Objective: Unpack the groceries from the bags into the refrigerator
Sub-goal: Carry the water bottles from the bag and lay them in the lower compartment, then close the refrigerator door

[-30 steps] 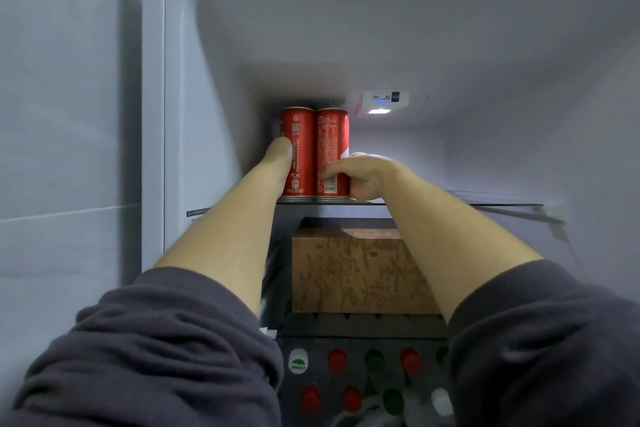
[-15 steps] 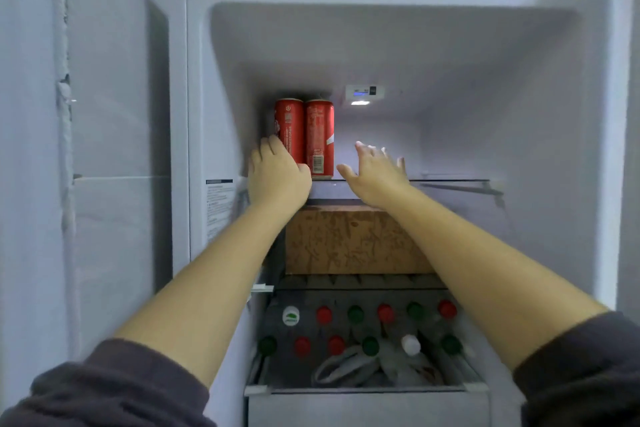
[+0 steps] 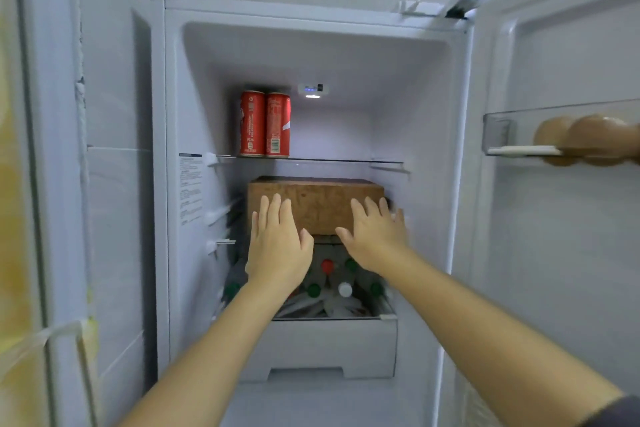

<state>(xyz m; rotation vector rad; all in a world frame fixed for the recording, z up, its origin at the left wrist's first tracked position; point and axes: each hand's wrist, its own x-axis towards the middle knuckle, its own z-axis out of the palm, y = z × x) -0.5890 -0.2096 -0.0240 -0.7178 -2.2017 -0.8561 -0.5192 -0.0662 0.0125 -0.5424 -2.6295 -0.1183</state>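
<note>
Two red cans [image 3: 265,124] stand side by side at the back left of the refrigerator's glass top shelf [image 3: 332,160]. Below the shelf sits a brown cardboard box [image 3: 317,204]. My left hand [image 3: 277,241] and my right hand [image 3: 375,234] hover in front of the box with fingers straight and spread, holding nothing. Both hands are well below the cans and apart from them.
A white drawer [image 3: 334,347] under the box holds several bottles with red, green and white caps. The open door on the right carries a clear rack [image 3: 512,135] with brown eggs [image 3: 588,139]. The refrigerator's white side wall [image 3: 194,184] bears a label.
Both hands have let go of the cans and drawn back and down from the top shelf to box height. The view has pulled back from the refrigerator.
</note>
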